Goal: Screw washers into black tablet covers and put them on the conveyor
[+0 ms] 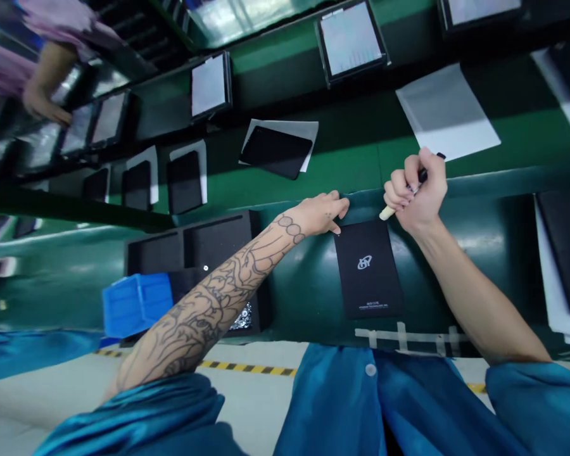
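Observation:
A flat black tablet [368, 278] lies on the green bench in front of me, its back with a silver logo facing up. My left hand [323, 213] is at its far left corner, thumb touching the corner and bent fingers apart from the thumb. Closed around a pen-like tool [386, 213] is my right hand [415, 190], just beyond the tablet's far right corner. The tool's pale tip points down and left, close to the tablet's far edge; its black end sticks out above the fist. My fingers cover its middle.
Left of the tablet stands a black divided tray [218, 237] holding small metal parts, beside a blue bin [135, 304]. Beyond lie a black tablet on white paper [278, 151], a white sheet [449, 114] and lit screens [350, 38]. A co-worker's hand [45, 104] is at far left.

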Action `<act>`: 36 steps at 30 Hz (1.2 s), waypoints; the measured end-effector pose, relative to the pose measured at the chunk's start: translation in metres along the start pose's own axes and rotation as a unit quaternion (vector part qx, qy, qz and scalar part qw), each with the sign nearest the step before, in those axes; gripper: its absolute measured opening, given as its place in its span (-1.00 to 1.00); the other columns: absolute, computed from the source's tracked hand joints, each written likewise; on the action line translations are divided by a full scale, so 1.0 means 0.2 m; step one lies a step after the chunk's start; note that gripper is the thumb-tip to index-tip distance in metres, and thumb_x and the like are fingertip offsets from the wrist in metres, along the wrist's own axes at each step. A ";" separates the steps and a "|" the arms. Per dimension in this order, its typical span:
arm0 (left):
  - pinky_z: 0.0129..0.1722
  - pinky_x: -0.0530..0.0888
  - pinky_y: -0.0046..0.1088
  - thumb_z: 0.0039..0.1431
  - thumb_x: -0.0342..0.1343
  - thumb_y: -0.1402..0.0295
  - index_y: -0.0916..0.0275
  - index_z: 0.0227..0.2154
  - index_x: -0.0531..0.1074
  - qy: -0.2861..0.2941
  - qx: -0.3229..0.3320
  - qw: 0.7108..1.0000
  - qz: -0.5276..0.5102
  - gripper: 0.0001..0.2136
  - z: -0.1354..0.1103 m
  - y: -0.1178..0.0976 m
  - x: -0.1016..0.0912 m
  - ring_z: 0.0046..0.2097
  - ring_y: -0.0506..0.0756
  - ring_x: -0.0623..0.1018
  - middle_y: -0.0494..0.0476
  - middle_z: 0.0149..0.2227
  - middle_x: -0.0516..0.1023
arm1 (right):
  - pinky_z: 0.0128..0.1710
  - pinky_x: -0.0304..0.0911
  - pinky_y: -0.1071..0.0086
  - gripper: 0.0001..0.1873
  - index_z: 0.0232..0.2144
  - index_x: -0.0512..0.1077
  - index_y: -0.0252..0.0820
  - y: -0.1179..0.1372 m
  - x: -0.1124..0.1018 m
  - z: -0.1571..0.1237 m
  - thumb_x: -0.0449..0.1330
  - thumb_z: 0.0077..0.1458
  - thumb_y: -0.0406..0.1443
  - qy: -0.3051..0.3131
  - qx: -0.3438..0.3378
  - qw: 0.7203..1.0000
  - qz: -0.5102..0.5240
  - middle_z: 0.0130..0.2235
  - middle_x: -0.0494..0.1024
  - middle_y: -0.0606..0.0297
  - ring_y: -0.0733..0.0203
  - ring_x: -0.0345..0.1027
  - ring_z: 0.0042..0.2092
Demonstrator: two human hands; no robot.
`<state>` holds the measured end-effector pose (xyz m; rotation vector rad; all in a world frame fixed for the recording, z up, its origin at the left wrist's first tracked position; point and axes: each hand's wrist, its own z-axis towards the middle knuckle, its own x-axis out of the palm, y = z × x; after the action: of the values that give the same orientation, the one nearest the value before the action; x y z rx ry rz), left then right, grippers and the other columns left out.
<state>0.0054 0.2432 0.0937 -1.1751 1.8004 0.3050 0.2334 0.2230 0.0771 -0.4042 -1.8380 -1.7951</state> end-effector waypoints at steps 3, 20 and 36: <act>-0.09 0.44 -0.30 0.36 0.33 0.34 0.16 -0.07 0.44 -0.054 -0.019 0.996 -0.072 -0.80 -0.05 0.04 0.11 -0.03 0.20 0.49 0.13 -0.02 0.41 | -0.68 -0.12 0.37 -0.11 -0.64 0.01 -0.05 -0.02 0.21 -0.09 0.17 0.19 0.48 0.065 -0.007 0.997 -0.048 -0.66 -0.07 0.42 0.30 -0.19 -0.64; 0.16 0.49 0.20 0.52 0.09 0.19 0.02 0.05 0.48 -0.466 -0.316 0.819 -0.112 -0.83 -1.29 0.15 0.90 0.12 0.42 0.57 0.24 0.05 0.58 | -0.53 -0.26 0.27 -0.06 -0.74 -0.06 -0.07 -0.33 0.42 -0.07 -0.01 0.20 0.52 0.134 0.027 0.976 -0.171 -0.73 -0.13 0.33 0.28 -0.27 -0.62; 0.26 0.47 0.06 0.58 0.04 0.30 0.09 0.24 0.42 -0.431 -0.384 0.809 -0.114 -0.72 -1.23 0.21 0.91 0.22 0.33 0.48 0.31 0.21 0.48 | -0.39 -0.33 0.25 -0.25 -0.62 -0.01 -0.11 -0.34 0.35 -0.11 0.11 0.36 0.23 0.207 -0.019 0.959 -0.194 -0.65 -0.10 0.34 0.21 -0.26 -0.58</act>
<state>-0.1872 0.0043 0.0683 -1.4271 0.6944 1.2817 0.1422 0.1851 0.0597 0.3281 -1.6593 -1.9815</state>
